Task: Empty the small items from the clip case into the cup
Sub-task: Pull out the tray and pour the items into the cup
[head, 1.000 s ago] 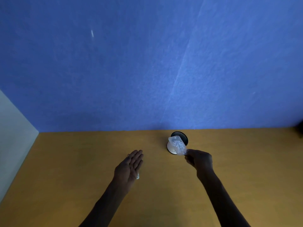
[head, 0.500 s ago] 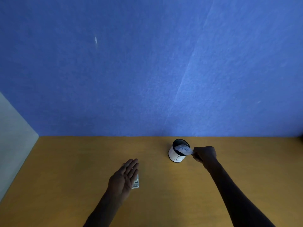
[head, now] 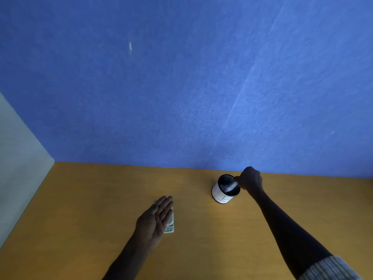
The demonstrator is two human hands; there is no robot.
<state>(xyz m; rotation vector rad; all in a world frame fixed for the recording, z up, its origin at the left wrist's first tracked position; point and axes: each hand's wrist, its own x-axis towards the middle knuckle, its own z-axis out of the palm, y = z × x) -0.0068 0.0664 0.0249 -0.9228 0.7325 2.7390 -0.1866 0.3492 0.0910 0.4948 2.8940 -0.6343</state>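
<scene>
A white cup [head: 221, 195] with a dark inside stands on the wooden table near the blue wall. My right hand [head: 251, 180] is at the cup's right rim, shut on a clear clip case [head: 230, 186] tipped over the cup's mouth. Small pale items show inside the case; I cannot tell whether any lie in the cup. My left hand [head: 155, 219] rests flat on the table with fingers straight, palm turned up. A small pale lid-like piece [head: 170, 225] lies just under its right edge, partly hidden.
The wooden table [head: 80, 209] runs back to a blue wall [head: 181, 87]. A pale side panel [head: 18, 168] closes off the left side. My right sleeve cuff [head: 331, 269] is at the bottom right.
My right hand has carried the clip case from in front of the cup up over its rim and tilted it lower into the mouth. The left hand stayed put.
</scene>
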